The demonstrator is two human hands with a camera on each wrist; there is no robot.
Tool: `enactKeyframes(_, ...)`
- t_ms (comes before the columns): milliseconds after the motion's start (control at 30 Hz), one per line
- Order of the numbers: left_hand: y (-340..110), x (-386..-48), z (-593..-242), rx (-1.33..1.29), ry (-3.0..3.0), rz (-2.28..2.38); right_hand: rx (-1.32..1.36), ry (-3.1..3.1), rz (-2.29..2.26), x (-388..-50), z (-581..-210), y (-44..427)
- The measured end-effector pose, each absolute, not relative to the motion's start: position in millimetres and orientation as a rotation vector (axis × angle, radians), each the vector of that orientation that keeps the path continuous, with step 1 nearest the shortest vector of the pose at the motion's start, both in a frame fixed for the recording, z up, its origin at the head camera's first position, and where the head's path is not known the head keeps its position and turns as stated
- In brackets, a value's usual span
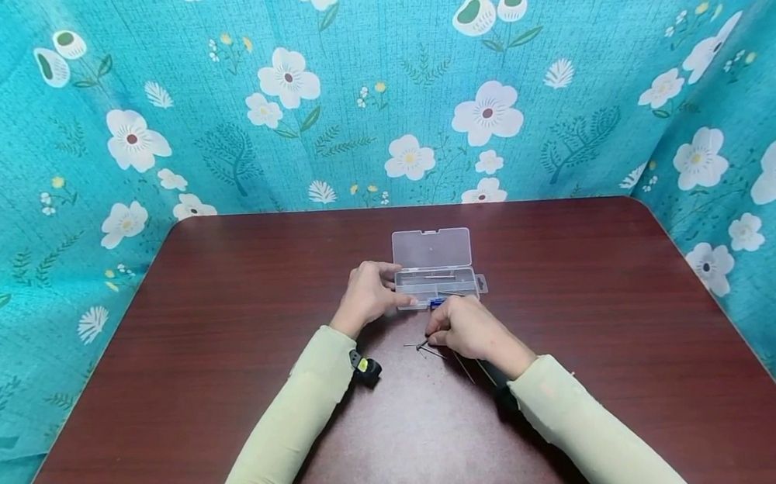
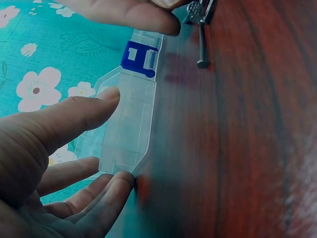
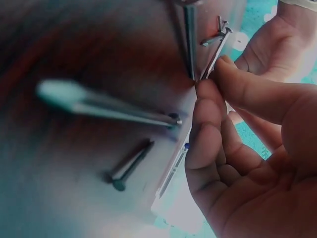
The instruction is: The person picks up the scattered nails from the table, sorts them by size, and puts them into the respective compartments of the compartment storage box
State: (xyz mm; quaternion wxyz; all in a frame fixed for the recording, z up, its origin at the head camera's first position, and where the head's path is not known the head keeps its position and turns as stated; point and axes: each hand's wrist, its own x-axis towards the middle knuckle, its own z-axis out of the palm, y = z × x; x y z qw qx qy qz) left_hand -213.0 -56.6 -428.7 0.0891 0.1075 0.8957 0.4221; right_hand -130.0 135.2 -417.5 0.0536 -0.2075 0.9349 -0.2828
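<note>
A clear plastic box with a blue latch stands on the table, its lid raised at the back. A few thin nails lie in its compartments. My left hand holds the box's left end, thumb at the front and fingers round the end. In front of the box, my right hand pinches a nail between thumb and fingertips. Loose nails lie on the table by that hand; one nail shows clearly in the right wrist view.
The dark reddish-brown table reaches back to a blue flowered curtain. Longer thin metal pieces lie beneath the right hand, partly hidden. A black strap device sits at the left wrist.
</note>
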Motion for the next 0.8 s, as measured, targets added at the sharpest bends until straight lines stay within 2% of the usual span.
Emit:
enactKeyframes(467,-56.7,-211.8,-429.0,0.324,2.658,1.282,-0.563,2.879,-0.769,-130.9,-419.6,127.5)
enactKeyframes(800,-57.2,-212.7,-429.7,0.328,2.661,1.285,-0.628,2.847,-0.767,-130.7,-414.4,129.5)
